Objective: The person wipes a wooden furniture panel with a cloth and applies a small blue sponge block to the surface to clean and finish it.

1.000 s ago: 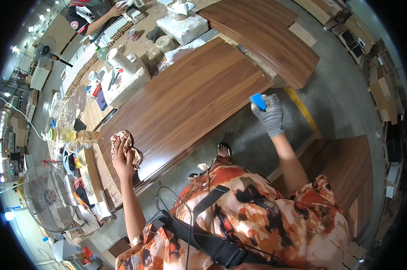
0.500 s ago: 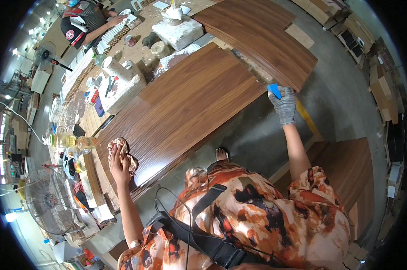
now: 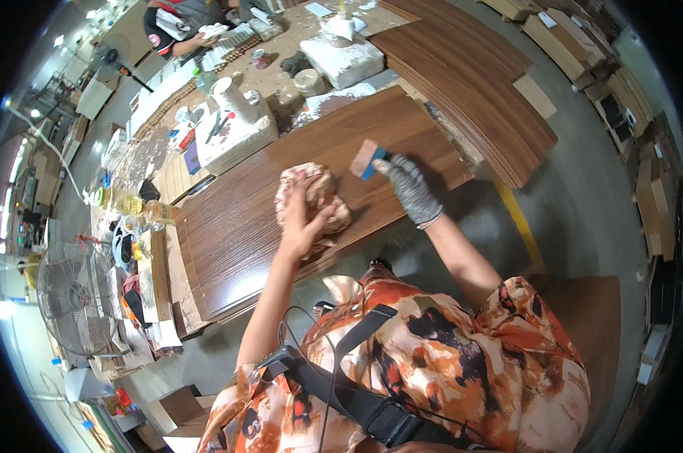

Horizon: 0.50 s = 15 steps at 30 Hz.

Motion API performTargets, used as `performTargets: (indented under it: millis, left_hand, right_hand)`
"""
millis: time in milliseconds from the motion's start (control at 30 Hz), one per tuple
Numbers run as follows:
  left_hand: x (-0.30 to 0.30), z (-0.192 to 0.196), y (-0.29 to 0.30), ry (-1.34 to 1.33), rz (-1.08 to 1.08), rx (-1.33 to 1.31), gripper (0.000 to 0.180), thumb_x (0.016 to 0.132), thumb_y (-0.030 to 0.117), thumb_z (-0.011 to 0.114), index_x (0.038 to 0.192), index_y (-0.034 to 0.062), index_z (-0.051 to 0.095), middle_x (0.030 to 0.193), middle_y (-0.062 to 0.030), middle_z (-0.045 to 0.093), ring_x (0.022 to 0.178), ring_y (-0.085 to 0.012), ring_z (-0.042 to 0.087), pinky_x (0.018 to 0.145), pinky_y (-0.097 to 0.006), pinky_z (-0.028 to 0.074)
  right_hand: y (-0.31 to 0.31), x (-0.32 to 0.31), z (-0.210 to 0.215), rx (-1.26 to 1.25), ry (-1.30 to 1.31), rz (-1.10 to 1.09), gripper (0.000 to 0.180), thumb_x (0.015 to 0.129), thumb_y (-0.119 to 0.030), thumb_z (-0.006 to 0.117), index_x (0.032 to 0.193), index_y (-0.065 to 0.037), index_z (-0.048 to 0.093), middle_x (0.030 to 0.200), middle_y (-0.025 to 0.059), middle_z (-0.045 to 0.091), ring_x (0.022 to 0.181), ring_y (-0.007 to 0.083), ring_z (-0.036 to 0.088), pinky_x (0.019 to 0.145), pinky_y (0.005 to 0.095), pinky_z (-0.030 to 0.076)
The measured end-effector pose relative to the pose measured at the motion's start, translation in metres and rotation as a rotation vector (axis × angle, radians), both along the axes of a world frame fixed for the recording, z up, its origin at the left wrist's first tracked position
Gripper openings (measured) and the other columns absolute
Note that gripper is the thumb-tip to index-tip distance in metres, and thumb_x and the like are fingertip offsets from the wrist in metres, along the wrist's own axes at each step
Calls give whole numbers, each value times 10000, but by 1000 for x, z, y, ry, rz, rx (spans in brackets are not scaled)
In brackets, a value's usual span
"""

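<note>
Brown board (image 3: 236, 219) (partly hidden under cloth (image 3: 325, 186))

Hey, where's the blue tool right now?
In the head view, the blue tool is slightly right of centre, held in the gloved right hand over the brown board, just right of the cloth.

Lamps (image 3: 3, 309) are flaring white along left rim. Brown panel (image 3: 236, 219) is throwing pale glare near its left corner. Soft shadows are falling beside cloth (image 3: 316, 181) and gloved right hand (image 3: 409, 185). Floor (image 3: 402, 243) below is lying dimmer. Fisheye is bending edges, corners are showing black, far background (image 3: 62, 143) is softening.
</note>
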State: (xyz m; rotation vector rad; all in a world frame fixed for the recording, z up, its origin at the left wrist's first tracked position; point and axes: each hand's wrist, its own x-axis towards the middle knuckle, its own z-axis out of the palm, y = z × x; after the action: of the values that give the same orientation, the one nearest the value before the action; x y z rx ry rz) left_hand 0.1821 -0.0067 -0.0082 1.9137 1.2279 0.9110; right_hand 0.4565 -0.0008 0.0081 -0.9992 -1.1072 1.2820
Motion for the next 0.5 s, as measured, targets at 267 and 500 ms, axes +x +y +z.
performTargets:
  millis: [267, 500]
  left_hand:
    - [-2, -22, 3, -604, 43, -182, 492, 976, 83, 731, 1386, 11, 470, 1324, -119, 581, 1253, -199, 535, 1096, -341, 407]
    - [-57, -2, -25, -876, 326, -155, 405, 1023, 15, 629, 1401, 40, 485, 1337, -61, 608, 1222, -143, 577, 1073, -302, 451]
  right_hand:
    - [10, -82, 13, 164, -410, 218, 558, 1001, -291, 713, 1456, -23, 533, 1307, 139, 668, 1181, 211, 629, 1025, 356, 502]
    - [16, -131, -37, 531, -1369, 245, 779, 945, -584, 623, 1576, -165, 441, 1658, 284, 263, 1535, 501, 207, 1266, 574, 141]
